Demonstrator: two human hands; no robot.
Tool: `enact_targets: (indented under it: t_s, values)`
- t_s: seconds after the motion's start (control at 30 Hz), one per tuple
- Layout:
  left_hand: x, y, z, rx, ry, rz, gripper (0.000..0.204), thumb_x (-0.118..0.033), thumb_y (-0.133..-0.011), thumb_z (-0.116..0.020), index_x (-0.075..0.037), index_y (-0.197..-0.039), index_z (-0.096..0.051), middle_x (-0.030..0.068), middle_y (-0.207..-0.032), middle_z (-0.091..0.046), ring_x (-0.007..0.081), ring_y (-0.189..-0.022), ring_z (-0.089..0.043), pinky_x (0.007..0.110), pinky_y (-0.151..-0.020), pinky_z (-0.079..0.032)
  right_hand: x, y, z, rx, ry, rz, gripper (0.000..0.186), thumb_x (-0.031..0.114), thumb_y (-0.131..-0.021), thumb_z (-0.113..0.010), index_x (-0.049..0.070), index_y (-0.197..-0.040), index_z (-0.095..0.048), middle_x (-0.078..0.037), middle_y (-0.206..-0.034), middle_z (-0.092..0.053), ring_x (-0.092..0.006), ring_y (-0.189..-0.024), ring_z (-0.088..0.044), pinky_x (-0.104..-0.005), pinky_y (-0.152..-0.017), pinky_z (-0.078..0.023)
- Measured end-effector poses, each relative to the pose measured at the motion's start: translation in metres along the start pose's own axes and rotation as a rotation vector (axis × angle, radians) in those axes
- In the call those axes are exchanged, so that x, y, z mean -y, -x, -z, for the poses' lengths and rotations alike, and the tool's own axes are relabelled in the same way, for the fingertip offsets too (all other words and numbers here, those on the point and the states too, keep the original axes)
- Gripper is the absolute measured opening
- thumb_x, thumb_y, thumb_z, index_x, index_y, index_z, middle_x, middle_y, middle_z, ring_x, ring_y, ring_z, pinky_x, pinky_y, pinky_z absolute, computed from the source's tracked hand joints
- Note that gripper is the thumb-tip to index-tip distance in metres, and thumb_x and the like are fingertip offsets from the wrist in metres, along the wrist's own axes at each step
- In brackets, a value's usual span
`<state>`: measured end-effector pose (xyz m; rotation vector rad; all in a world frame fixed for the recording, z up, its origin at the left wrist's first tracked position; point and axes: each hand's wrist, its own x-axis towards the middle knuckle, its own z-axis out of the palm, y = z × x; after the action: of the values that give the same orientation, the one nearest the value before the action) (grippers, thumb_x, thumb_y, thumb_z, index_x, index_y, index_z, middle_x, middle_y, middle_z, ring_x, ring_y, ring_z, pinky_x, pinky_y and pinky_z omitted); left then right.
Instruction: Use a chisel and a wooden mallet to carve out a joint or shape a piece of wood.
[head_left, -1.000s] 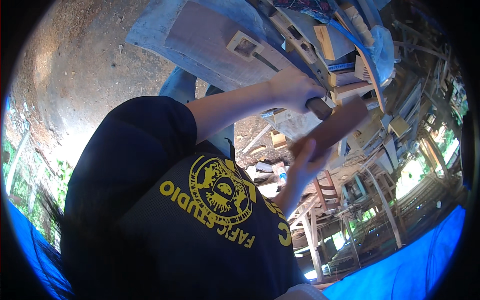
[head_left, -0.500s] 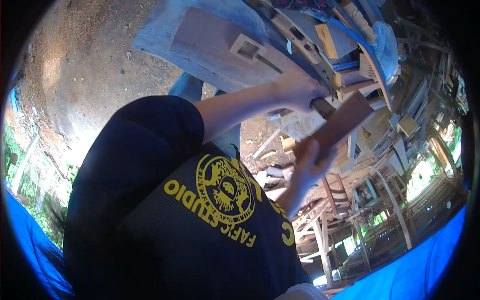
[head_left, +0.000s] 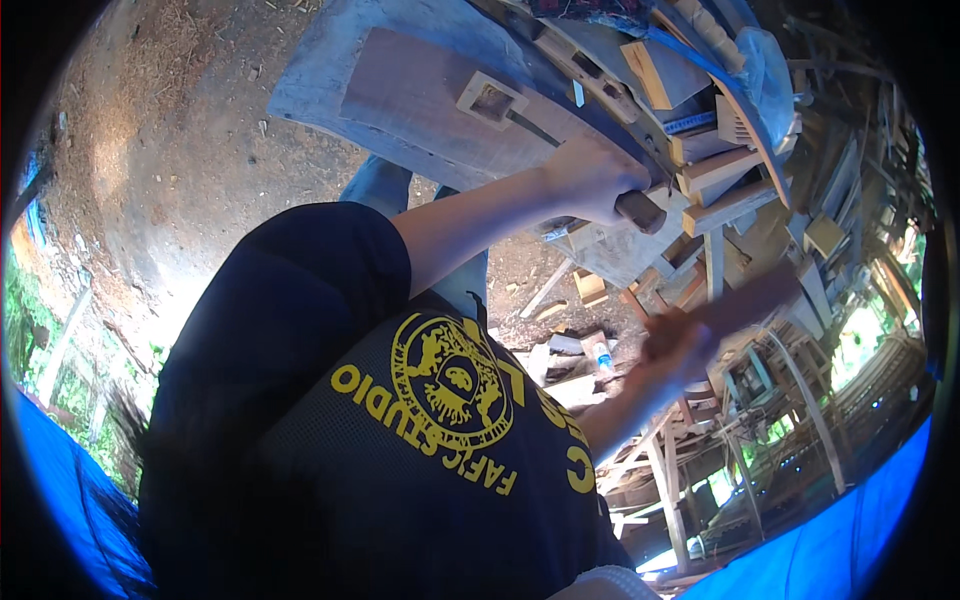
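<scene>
My left hand (head_left: 595,180) is closed around a chisel, whose wooden handle end (head_left: 640,212) sticks out of the fist. Its narrow dark blade reaches toward a small pale square piece (head_left: 491,101) with a recess in the middle. That piece lies on a flat brown board (head_left: 410,85). Farther right and lower, my right hand (head_left: 680,345) grips a long brown wooden block (head_left: 755,300), smeared by motion and apart from the chisel handle.
Beneath the brown board is a grey-blue work surface (head_left: 310,85). Cut timber blocks (head_left: 660,75) crowd its right side, with a clear plastic bag (head_left: 768,75) near them. Wood scraps and a small bottle (head_left: 602,356) lie on the ground. Wooden frames (head_left: 665,490) stand at lower right.
The wooden block has swung right and down in my right hand, away from the chisel's handle end. My left hand stays in nearly the same place.
</scene>
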<state>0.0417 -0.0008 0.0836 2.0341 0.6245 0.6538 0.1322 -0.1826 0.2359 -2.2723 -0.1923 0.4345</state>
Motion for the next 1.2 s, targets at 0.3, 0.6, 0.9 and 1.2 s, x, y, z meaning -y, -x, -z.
enact_targets:
  t_s: [0.3,0.6,0.9,1.2]
  values:
    - [0.004,0.001,0.005,0.02,0.07,0.049,0.017,-0.023,-0.06,-0.068,-0.017,-0.073,-0.059,0.0041,-0.064,-0.06,0.0262,-0.061,-0.062,0.04,-0.054,-0.047,0.037,0.04,-0.071,0.099,0.238,0.194,0.065,0.045,-0.092,-0.055,-0.003,-0.132,-0.036,-0.023,-0.117,-0.052,-0.0312,-0.103,-0.055,-0.0394,-0.083,-0.043]
    - [0.008,0.007,0.018,-0.036,0.072,0.046,0.022,-0.026,-0.058,-0.069,-0.018,-0.076,-0.06,0.0038,-0.066,-0.061,0.0268,-0.062,-0.062,0.041,-0.057,-0.047,0.058,0.006,0.034,-0.234,-0.301,0.379,0.066,0.05,-0.086,-0.06,0.004,-0.13,-0.041,-0.014,-0.089,-0.057,-0.0198,-0.069,-0.058,-0.0191,-0.046,-0.039]
    - [-0.003,0.007,0.021,0.02,0.049,-0.031,0.026,-0.027,-0.059,-0.069,-0.019,-0.082,-0.063,0.003,-0.067,-0.062,0.0257,-0.066,-0.063,0.039,-0.06,-0.047,0.077,0.03,-0.017,-0.114,-0.283,0.271,0.067,0.043,-0.087,-0.06,0.012,-0.14,-0.032,-0.016,-0.092,-0.052,-0.0222,-0.075,-0.055,-0.0279,-0.056,-0.047]
    - [-0.003,0.019,0.01,0.04,0.062,-0.049,0.021,-0.025,-0.059,-0.068,-0.018,-0.078,-0.062,0.0018,-0.065,-0.06,0.0252,-0.063,-0.062,0.039,-0.057,-0.047,0.065,0.031,-0.024,-0.1,-0.319,0.153,0.068,0.042,-0.088,-0.06,0.015,-0.141,-0.029,-0.014,-0.102,-0.05,-0.0244,-0.083,-0.056,-0.0319,-0.061,-0.049]
